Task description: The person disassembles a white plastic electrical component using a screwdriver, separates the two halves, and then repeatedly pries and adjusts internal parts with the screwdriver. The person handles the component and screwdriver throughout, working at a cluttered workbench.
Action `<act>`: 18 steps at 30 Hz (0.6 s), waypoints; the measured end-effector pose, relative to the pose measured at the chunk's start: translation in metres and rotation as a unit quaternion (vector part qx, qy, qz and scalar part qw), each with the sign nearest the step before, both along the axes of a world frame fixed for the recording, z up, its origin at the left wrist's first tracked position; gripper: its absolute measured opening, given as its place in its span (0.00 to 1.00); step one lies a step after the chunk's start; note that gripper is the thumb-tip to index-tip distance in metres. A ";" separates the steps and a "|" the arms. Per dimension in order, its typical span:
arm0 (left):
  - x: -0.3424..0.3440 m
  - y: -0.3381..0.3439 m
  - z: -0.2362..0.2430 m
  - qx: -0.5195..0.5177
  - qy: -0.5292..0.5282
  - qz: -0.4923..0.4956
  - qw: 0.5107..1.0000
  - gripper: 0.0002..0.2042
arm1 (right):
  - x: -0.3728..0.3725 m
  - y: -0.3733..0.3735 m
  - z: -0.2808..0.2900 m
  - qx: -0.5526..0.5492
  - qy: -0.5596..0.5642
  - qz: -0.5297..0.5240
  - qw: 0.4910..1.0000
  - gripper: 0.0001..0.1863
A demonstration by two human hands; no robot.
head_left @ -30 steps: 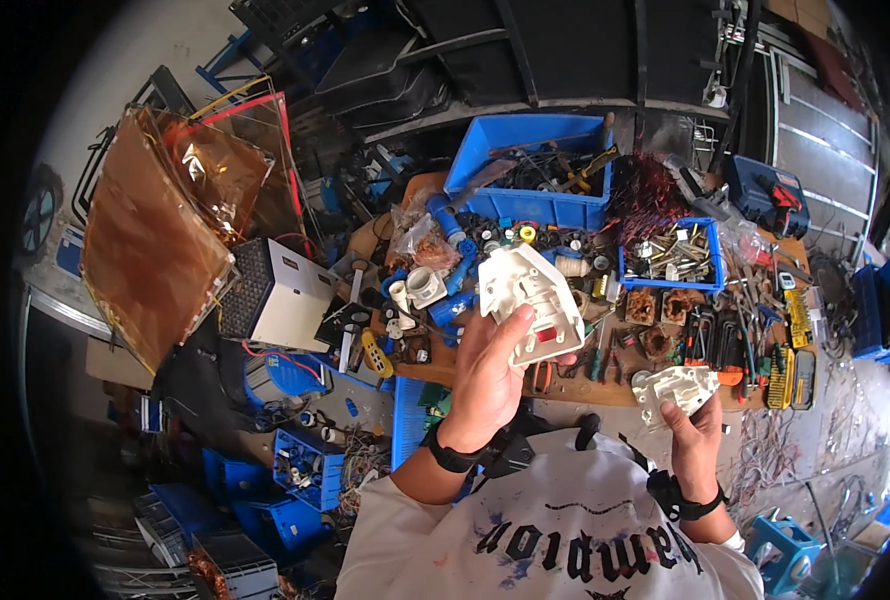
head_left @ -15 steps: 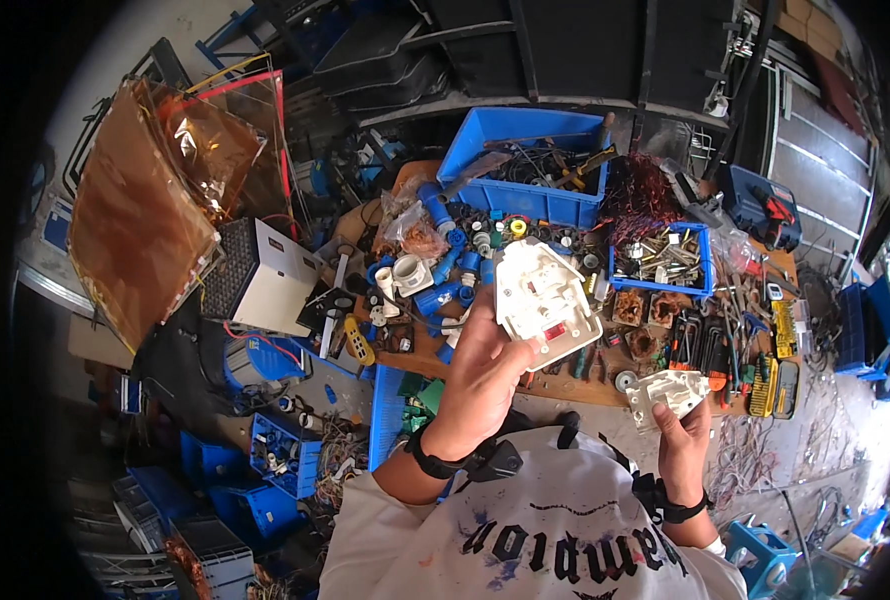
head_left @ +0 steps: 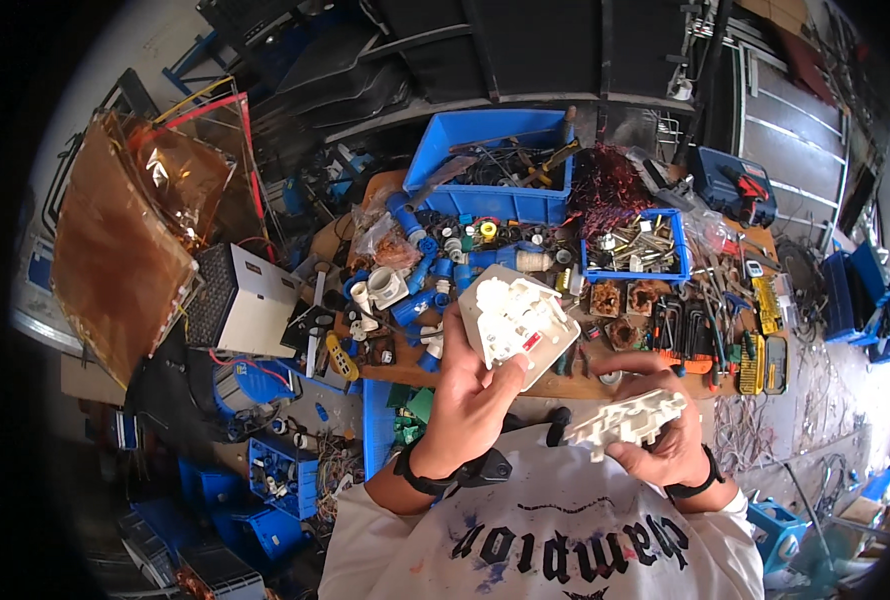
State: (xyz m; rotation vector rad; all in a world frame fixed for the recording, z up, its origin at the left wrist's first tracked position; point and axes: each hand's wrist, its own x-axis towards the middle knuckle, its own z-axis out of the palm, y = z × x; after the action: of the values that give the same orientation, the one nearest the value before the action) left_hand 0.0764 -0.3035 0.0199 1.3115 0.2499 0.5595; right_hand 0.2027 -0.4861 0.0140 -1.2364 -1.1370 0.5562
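Note:
My left hand (head_left: 475,400) grips a white plastic housing (head_left: 525,325) by its lower left edge, thumb on top. Its inner side faces up, showing moulded ribs and a small red part. Lower and to the right, my right hand (head_left: 660,425) pinches a smaller, ribbed white plastic piece (head_left: 620,418) between thumb and fingers. The two pieces are apart, both held in the air between my body and the workbench. The fingertips under each piece are hidden.
Across the wooden workbench (head_left: 565,385) lie blue and white plug parts and hand tools. A large blue bin (head_left: 515,205) stands at the back, beside a smaller blue tray (head_left: 670,275) of metal pieces. Brown sheets (head_left: 115,260) lean at left. Blue crates (head_left: 285,480) sit on the floor.
My right hand has moved left and turned its white piece, bringing it closer to my body. The left hand's housing has shifted slightly left and down and tilted.

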 end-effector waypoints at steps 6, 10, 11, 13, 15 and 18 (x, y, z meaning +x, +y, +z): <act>-0.002 -0.005 0.003 0.089 0.000 -0.007 0.996 0.25 | -0.004 0.024 0.020 0.011 -0.055 0.063 0.996 0.20; -0.007 -0.006 0.006 0.107 0.000 0.006 0.994 0.25 | -0.009 0.030 0.024 0.011 -0.068 0.051 0.996 0.21; -0.007 -0.005 0.006 0.122 -0.003 0.008 0.992 0.25 | -0.011 0.030 0.024 0.008 -0.063 0.053 0.997 0.20; -0.008 -0.004 0.006 0.145 -0.006 0.010 0.989 0.25 | -0.014 0.030 0.025 0.003 -0.054 0.061 0.997 0.20; -0.007 -0.003 0.005 0.161 -0.005 0.012 0.987 0.26 | -0.017 0.029 0.025 -0.002 -0.043 0.072 0.996 0.20; -0.008 -0.005 0.003 0.151 -0.002 0.012 0.988 0.26 | -0.018 0.030 0.026 0.009 -0.096 0.070 0.993 0.23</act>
State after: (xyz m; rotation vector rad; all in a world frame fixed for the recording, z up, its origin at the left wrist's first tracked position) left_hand 0.0681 -0.3082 0.0233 1.6027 0.1824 0.6387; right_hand 0.1850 -0.4563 0.0403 -1.2199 -1.3954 0.5400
